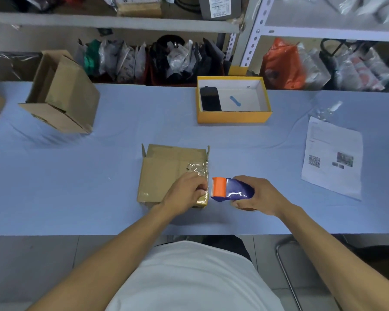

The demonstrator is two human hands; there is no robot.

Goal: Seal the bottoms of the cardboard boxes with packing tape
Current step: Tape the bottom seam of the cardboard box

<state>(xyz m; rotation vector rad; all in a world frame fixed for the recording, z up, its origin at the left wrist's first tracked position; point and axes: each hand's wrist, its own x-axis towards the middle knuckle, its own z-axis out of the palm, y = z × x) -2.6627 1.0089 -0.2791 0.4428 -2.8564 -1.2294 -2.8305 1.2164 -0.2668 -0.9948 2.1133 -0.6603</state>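
Note:
A small cardboard box (164,173) lies bottom-up on the blue table (76,198), straight in front of me. Clear packing tape (199,168) shines along its right edge. My left hand (186,191) presses down on the box's near right corner, over the tape. My right hand (259,196) grips a tape dispenser (230,190) with a blue body and an orange head. The orange head touches the box's right edge beside my left fingers.
A bigger open cardboard box (63,95) lies tipped at the far left. An orange tray box (234,116) holding a black phone stands at the back centre. A printed sheet (332,158) lies at the right. Shelves with bagged goods (144,61) stand behind the table.

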